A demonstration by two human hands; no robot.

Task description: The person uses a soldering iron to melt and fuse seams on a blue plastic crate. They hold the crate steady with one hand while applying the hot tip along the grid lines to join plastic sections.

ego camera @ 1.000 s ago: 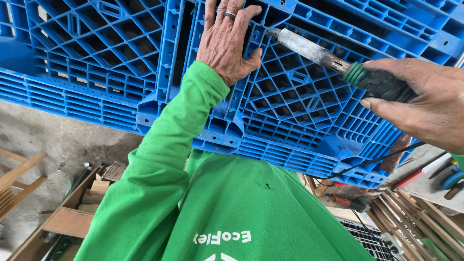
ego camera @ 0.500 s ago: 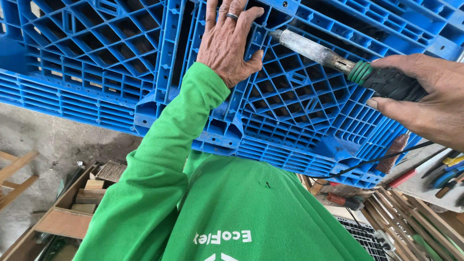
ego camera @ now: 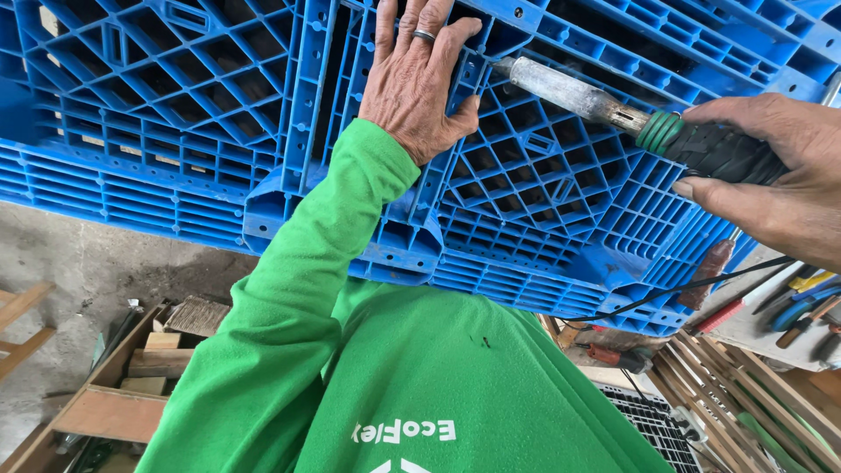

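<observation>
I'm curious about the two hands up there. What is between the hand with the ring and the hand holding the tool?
In the head view, the tool's metal barrel and blue pallet ribs lie between the left hand and right hand.

Left hand [ego camera: 419,83] pressed flat, fingers spread, against the ribbed grid of a blue plastic pallet [ego camera: 166,114], a ring on one finger, green sleeve [ego camera: 298,289] below. Right hand [ego camera: 780,188] wrapped around the black handle of a soldering iron [ego camera: 613,109], metal barrel angled up-left, tip touching the pallet beside the left hand. Wooden scraps in a box [ego camera: 131,385] lower left; hand tools [ego camera: 802,302] lower right.
</observation>
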